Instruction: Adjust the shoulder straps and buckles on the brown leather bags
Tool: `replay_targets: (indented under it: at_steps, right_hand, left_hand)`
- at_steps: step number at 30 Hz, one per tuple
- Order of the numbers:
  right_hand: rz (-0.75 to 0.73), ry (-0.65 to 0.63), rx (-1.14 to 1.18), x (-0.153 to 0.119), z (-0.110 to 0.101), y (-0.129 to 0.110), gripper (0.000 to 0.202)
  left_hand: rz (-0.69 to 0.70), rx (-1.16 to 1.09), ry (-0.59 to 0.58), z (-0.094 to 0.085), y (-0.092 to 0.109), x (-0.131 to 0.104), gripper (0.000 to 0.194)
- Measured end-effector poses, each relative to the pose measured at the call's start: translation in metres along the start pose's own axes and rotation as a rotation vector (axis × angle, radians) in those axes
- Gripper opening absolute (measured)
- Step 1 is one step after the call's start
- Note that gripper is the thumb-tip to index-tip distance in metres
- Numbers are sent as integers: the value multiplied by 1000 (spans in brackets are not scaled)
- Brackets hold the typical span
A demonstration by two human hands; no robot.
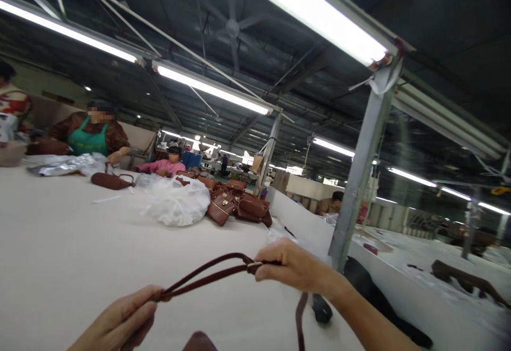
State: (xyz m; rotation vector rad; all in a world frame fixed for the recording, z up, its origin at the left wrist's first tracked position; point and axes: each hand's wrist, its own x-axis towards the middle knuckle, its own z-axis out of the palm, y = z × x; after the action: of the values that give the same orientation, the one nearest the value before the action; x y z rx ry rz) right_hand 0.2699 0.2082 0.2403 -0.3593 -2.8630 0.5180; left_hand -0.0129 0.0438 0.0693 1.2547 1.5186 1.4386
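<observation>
A brown leather strap (203, 277) with a metal buckle is stretched between my two hands above the white table. Its left end, folded into a loop, is pinched in my left hand (123, 319). Near the buckle, my right hand (297, 267) grips the strap between thumb and fingers. Below my right hand another length of brown strap (301, 321) hangs down. Part of a brown leather piece (199, 342) shows at the bottom edge, between my hands.
On the white table (59, 244) lie a heap of white plastic (173, 202), several brown bags (223, 204) and a brown pouch (112, 181). People work at the far side, one in a green apron (88, 139). A metal post (361, 164) rises at right.
</observation>
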Motion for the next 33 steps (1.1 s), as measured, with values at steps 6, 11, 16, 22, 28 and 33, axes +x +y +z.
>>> replay_targets:
  at_steps: [6,11,16,22,28,33]
  right_hand:
    - [-2,51,-173,1,-31,-13,34]
    - [38,33,-211,5,-40,-27,27]
    - [115,96,-273,5,-34,-36,24]
    - [86,74,-149,3,-35,-33,24]
    - [110,-5,-25,7,-44,-25,30]
    - [127,-175,209,11,-50,-20,33]
  left_hand:
    - [11,-17,-238,12,16,2,79]
    - [85,-111,-315,17,16,9,61]
    - [165,119,-326,10,38,0,51]
    - [176,261,-447,0,55,-8,50]
    - [434,576,-302,-11,18,-5,51]
    - [472,482,-208,-18,-11,9,37]
